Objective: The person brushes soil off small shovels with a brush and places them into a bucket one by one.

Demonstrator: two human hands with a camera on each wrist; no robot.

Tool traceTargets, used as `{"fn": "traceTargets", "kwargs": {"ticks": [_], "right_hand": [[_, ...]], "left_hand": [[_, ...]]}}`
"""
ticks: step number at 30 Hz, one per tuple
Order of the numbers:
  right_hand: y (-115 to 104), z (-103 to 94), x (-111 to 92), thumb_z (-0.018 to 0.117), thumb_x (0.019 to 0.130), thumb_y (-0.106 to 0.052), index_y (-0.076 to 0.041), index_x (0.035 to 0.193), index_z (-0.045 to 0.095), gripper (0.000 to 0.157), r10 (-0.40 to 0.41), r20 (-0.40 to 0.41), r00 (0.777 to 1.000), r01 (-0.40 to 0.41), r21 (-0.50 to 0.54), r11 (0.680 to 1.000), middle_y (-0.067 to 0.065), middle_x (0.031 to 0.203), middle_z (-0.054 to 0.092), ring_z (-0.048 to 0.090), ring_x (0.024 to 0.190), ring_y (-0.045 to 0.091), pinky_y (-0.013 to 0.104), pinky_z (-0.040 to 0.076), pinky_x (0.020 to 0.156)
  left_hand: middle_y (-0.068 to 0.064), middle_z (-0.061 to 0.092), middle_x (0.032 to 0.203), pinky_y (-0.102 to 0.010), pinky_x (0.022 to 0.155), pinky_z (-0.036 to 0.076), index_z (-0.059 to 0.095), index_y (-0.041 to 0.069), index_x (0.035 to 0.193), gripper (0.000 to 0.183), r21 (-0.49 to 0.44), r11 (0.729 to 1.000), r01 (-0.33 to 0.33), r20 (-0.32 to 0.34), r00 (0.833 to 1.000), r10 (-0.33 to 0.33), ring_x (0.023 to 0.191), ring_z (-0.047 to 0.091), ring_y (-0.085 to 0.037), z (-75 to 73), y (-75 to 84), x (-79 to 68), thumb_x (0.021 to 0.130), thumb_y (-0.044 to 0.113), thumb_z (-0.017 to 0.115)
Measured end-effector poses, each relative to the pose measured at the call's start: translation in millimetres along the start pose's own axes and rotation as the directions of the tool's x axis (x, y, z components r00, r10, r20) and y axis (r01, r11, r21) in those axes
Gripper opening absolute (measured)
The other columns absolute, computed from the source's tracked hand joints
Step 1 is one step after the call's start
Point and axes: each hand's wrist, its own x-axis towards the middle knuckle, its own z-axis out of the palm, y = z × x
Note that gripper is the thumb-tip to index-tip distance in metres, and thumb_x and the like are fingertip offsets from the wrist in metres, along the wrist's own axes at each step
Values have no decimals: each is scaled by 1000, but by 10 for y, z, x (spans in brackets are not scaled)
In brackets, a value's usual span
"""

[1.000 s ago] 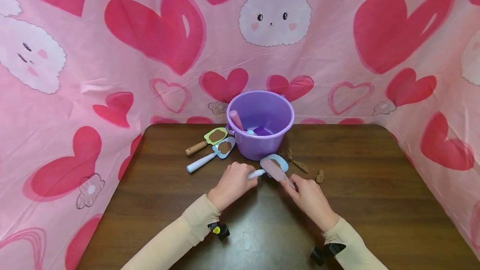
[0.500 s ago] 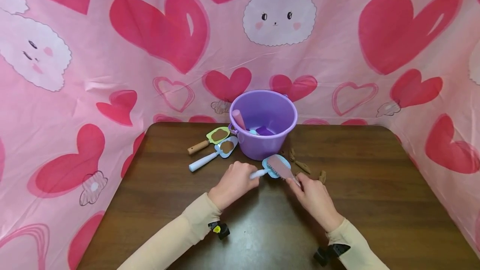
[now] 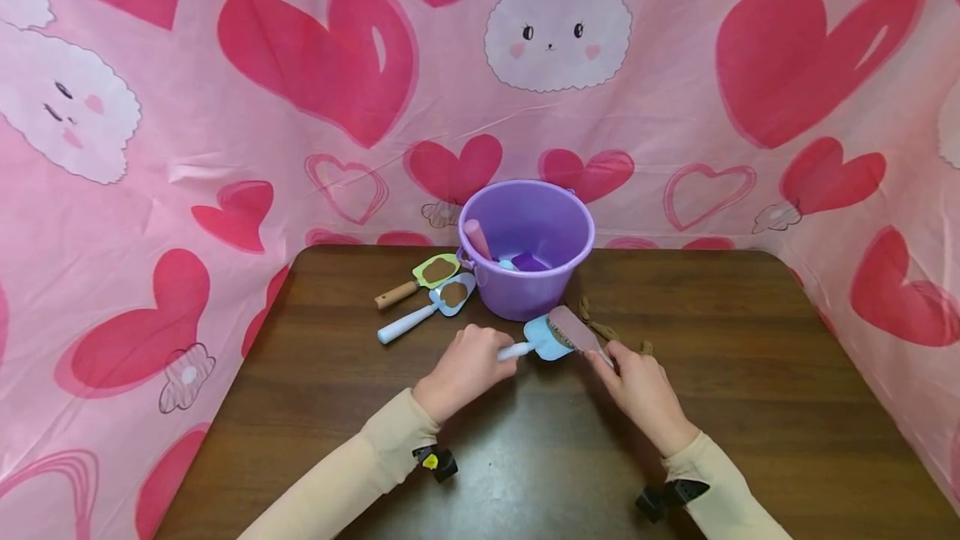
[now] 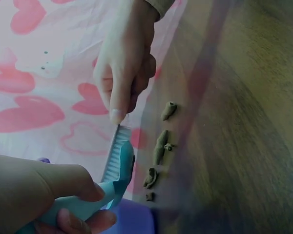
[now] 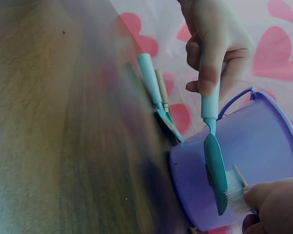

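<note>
Head view. Scoop, blue bowl with a white handle, at frame centre just below the purple bucket; its long axis runs left to right, handle pointing left into my left hand, whose fingers are curled round it. My right hand sits lower right of the scoop and pinches the handle of a small brush, its head laid across the scoop's right rim, slanting up and left. Both hands lie equally near the scoop, one at each end. Brown lumps rest on the counter just behind the brush, between my right hand and the bucket. Two more scoops, each carrying brown material, lie left of the bucket, well apart from my hands. Pink and purple pieces stand inside the bucket. Heart-and-rabbit cloth fills the background.

Left wrist view. My left hand at lower left wraps the blue handle; the scoop bowl rises from it toward centre. Brush bristles press along the bowl's edge, my right hand's fingers coming down from the top. Lumps in a line just right of the bowl.

Right wrist view. Scoop seen edge-on, tilted, in front of the bucket wall; my left hand grasps its handle at upper right. Bristles touch the bowl at lower right beside my right fingertips. Bucket directly behind, nothing between brush and bowl.
</note>
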Motion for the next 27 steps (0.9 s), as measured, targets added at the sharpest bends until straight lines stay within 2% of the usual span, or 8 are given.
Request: {"fn": "traceTargets", "kwargs": {"ticks": [3, 5, 10, 16, 22, 24, 27], "right_hand": [[4, 3, -6, 72, 99, -23, -11, 80, 55, 28, -16, -13, 1000, 16, 9, 1000, -6, 59, 37, 39, 53, 14, 31, 33, 50], [-11, 28, -17, 73, 98, -23, -12, 81, 56, 27, -57, -25, 998, 57, 21, 998, -8, 59, 37, 39, 52, 12, 29, 32, 49], [-50, 99, -60, 75, 97, -24, -17, 77, 50, 33, -133, -19, 991, 134, 11, 991, -11, 59, 32, 36, 50, 7, 26, 29, 46], [-36, 64, -49, 75, 97, -24, -14, 77, 51, 33, -85, -42, 996, 84, -21, 996, -8, 59, 32, 38, 51, 15, 33, 31, 48], [16, 14, -30, 72, 99, -24, -12, 80, 55, 29, -12, -49, 999, 11, -19, 1000, -5, 59, 37, 40, 53, 16, 33, 32, 48], [20, 33, -27, 73, 98, -22, -10, 81, 55, 27, -25, -72, 997, 24, -14, 1000, -5, 59, 37, 39, 53, 15, 32, 32, 49], [-4, 85, -41, 75, 96, -21, -11, 82, 56, 26, -93, -91, 992, 92, -8, 996, -8, 58, 36, 38, 51, 12, 29, 31, 47]], "left_hand": [[7, 55, 63, -27, 52, 44, 72, 15, 78, 9, -7, 1000, 0, 2, 1000, 0, 55, 50, -11, 4, -3, 0, 84, 10, 76], [7, 54, 64, -26, 52, 43, 71, 15, 78, 10, -16, 1000, 1, 4, 1000, -1, 56, 49, -11, 10, -4, 2, 84, 10, 76], [8, 54, 64, -25, 52, 42, 71, 15, 78, 10, -31, 999, -5, 2, 1000, 5, 55, 48, -10, 18, 10, -5, 85, 9, 76], [7, 54, 64, -24, 52, 42, 71, 14, 80, 9, -45, 999, -31, -11, 999, 31, 56, 48, -10, 24, 22, -14, 87, 9, 76], [7, 58, 66, -23, 53, 43, 74, 13, 83, 6, -43, 999, -29, 3, 1000, 29, 56, 49, -8, 30, 2, -23, 87, 9, 76], [6, 57, 66, -23, 52, 43, 73, 13, 82, 7, -37, 999, -25, -3, 1000, 25, 56, 48, -8, 24, -3, -23, 86, 9, 76], [6, 54, 64, -24, 50, 41, 70, 14, 79, 11, -40, 999, -22, -15, 1000, 21, 55, 45, -9, 18, -2, -13, 86, 8, 75]]}}
